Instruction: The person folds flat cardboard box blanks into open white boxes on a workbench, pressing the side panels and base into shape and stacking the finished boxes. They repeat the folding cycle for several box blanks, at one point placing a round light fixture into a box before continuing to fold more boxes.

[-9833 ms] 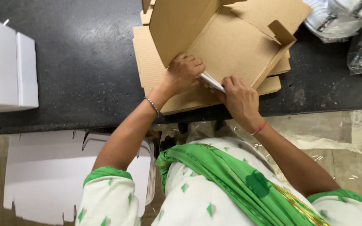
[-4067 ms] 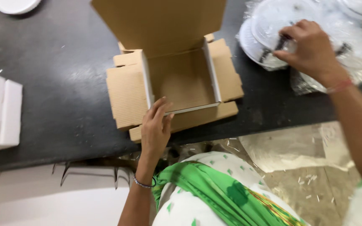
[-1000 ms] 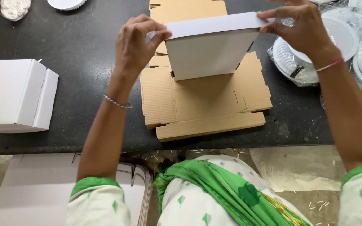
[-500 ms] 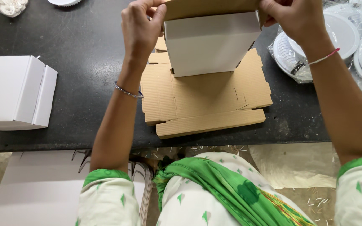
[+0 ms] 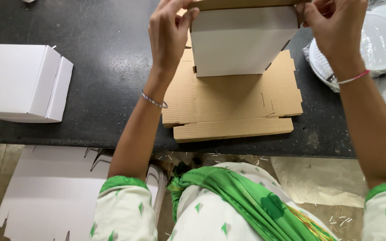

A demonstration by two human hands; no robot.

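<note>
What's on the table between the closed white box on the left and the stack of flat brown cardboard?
Only bare black tabletop lies between the closed white box and the flat cardboard stack; the left forearm crosses above that gap's right edge, as the head view shows.

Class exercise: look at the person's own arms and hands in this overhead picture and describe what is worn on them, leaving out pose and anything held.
Both hands are bare, with no gloves. The left hand has a thin silvery beaded bracelet at the wrist; the right hand has a thin pink thread band. Short cream sleeves with small green motifs and green cuffs cover the upper arms.
</note>
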